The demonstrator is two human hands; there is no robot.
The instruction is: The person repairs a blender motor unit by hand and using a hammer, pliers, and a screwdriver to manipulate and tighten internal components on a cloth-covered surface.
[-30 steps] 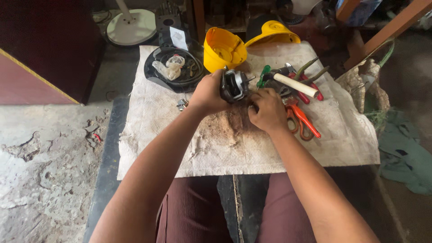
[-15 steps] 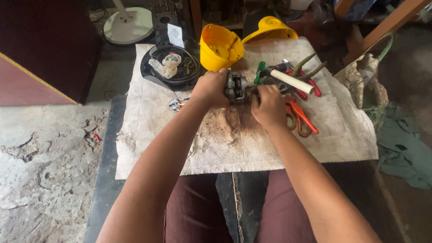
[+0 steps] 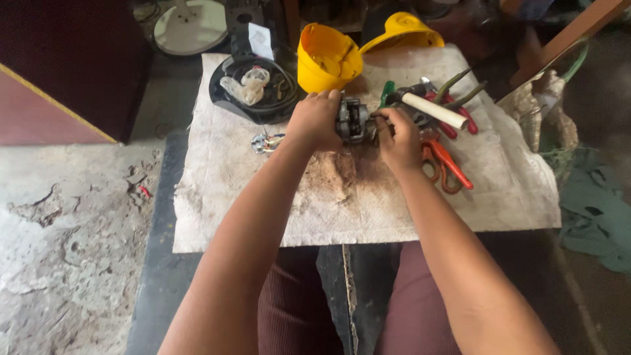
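Grey metal motor (image 3: 353,119) between both hands' fingers (image 3: 328,98)

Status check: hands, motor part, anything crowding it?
Left hand grips the motor part; right hand pinches its right side. Part held over the cloth. Pliers and yellow housing close by, not blocking.

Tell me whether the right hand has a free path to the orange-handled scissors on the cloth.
Probably yes: the orange-handled scissors lie uncovered just beside the right hand, though that hand is now on the small grey metal motor.
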